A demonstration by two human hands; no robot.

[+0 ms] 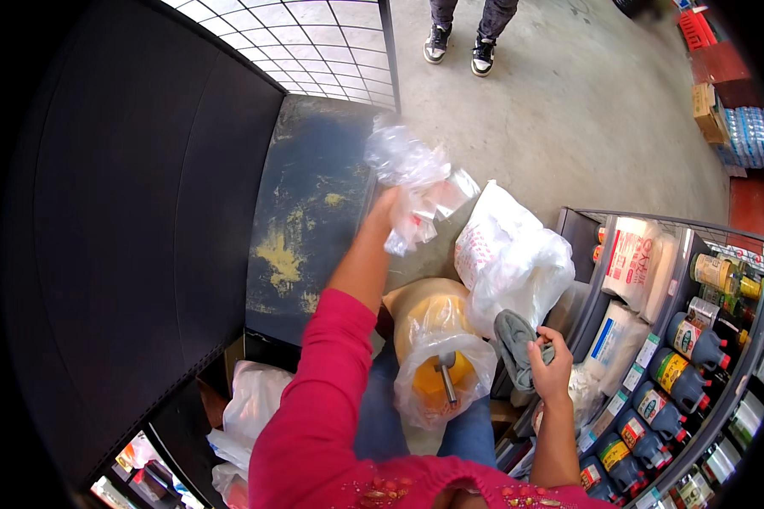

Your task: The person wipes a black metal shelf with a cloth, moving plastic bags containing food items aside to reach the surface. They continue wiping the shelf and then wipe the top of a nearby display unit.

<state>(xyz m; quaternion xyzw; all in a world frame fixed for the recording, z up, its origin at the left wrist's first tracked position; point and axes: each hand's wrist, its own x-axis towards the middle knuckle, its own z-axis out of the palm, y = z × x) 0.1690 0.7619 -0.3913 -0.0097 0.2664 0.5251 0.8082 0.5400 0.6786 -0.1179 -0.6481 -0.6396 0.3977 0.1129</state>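
Observation:
My left hand (396, 202), stretched forward and partly covered, grips a bundle of crumpled clear plastic bags (410, 159), blurred by motion. A folded grey cloth (513, 350) is pinched in my right hand (552, 366). Between my legs stands a sack (420, 292) with a clear plastic liner (414, 362) folded over its mouth. Yellow contents (430, 382), too indistinct to name, show inside, with a metal-handled tool (447, 382) sticking out. Just beyond, a white sack with red print (484, 235) leans beside a loose translucent plastic bag (522, 273).
On my left is a black metal shelf with a worn, yellow-stained deck (305, 223) and a wire grid (331, 38). Dark sauce jugs (672, 378) and plastic-wrapped rolls (630, 261) fill the right rack. A person's shoes (482, 57) stand on the concrete floor (566, 127) ahead.

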